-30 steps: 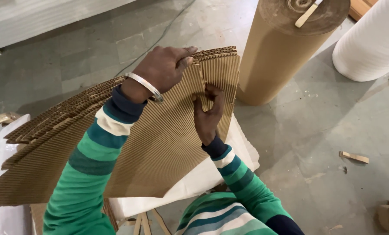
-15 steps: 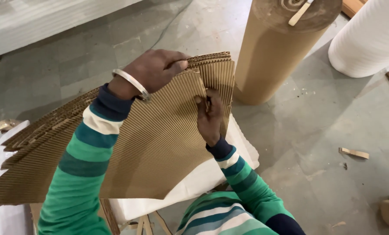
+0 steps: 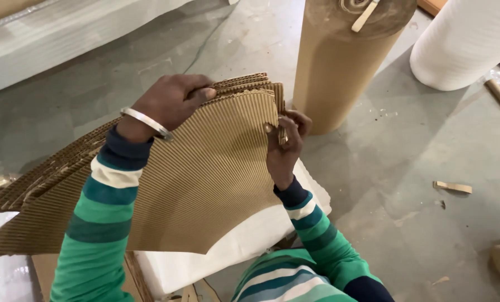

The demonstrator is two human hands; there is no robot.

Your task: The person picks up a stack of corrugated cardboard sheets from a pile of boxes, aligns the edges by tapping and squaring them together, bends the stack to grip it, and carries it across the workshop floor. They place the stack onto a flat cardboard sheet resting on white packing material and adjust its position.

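A fanned stack of corrugated sheets (image 3: 205,179) is held up above a white block (image 3: 250,246), over the concrete floor (image 3: 406,179). The left hand (image 3: 169,103) is closed over the stack's top edge, thumb in front and fingers behind. The right hand (image 3: 283,145) pinches the front sheet's right corner. The sheets look light and thin (they bow and splay apart at the far end), stiff along the flutes but likely to crease at the corners. An edge grip near the top, as here, seems best. A tall brown roll (image 3: 339,61) stands just behind.
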